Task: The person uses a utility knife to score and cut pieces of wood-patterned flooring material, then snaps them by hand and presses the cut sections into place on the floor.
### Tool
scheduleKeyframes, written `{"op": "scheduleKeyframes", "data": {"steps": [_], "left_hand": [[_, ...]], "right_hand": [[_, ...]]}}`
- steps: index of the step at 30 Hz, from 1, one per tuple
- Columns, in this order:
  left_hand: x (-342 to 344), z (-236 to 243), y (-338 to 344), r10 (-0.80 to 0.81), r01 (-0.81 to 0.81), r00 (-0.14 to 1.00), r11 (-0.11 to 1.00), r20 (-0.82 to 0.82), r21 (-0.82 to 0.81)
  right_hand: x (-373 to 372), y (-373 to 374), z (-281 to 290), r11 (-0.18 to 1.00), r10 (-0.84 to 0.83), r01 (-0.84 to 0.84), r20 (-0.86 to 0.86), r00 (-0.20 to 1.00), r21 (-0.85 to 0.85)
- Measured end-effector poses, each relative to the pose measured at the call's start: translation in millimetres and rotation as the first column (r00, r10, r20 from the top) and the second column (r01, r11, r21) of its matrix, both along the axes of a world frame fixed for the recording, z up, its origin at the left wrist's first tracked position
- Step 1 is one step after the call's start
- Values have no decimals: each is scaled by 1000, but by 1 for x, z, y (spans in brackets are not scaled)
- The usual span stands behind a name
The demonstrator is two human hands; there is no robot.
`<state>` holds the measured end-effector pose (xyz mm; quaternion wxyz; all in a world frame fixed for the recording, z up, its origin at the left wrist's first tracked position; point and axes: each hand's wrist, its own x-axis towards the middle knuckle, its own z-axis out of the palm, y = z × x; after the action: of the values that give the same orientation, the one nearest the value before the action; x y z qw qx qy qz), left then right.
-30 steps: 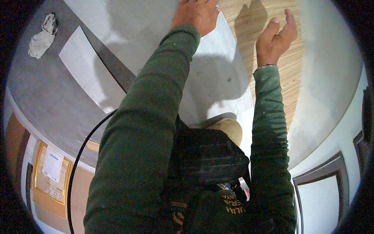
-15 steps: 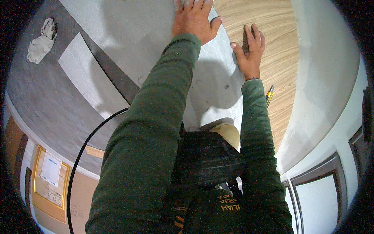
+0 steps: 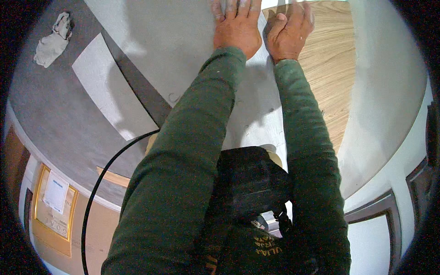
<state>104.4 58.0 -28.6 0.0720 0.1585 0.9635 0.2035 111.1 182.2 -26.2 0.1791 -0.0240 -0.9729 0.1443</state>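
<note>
My left hand (image 3: pixel 237 27) lies palm down on a large pale grey sheet (image 3: pixel 160 50), its fingers spread and whitened with dust; the fingertips reach the top edge of the view. Close beside it, my right hand (image 3: pixel 289 32) rests at the seam between the grey sheet and a wood-grain panel (image 3: pixel 327 59). Its fingers stretch forward over the panel, slightly blurred, with the thumb apart from them. I make out nothing held in either hand. Both forearms are in dark green sleeves.
A pale cut strip (image 3: pixel 110 87) and a crumpled whitish cloth (image 3: pixel 52 43) lie on the dark grey floor (image 3: pixel 55 101) at left. A black cable (image 3: pixel 94 190) curves past my left arm. A gold-framed board (image 3: pixel 55 201) stands lower left; a pale wall (image 3: pixel 389 91) bounds the right.
My right hand has moved forward and left, closer to my left hand. My left hand has shifted slightly right. The yellow-and-black cutter on the panel is now hidden by my right sleeve.
</note>
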Motion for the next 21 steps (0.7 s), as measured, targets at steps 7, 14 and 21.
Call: {"op": "scheduleKeyframes", "data": {"steps": [7,14,21], "left_hand": [[-3,-3,-4,5,0,998,997,-63,77],[0,3,-4,24,-21,999,995,-35,95],[-2,9,-1,25,-24,1000,996,-16,88]], "right_hand": [[5,37,-18,878,-158,99,-89,983,-469],[-31,60,43,908,-154,47,-227,962,-416],[-31,23,2,952,116,-68,-148,982,298]]}}
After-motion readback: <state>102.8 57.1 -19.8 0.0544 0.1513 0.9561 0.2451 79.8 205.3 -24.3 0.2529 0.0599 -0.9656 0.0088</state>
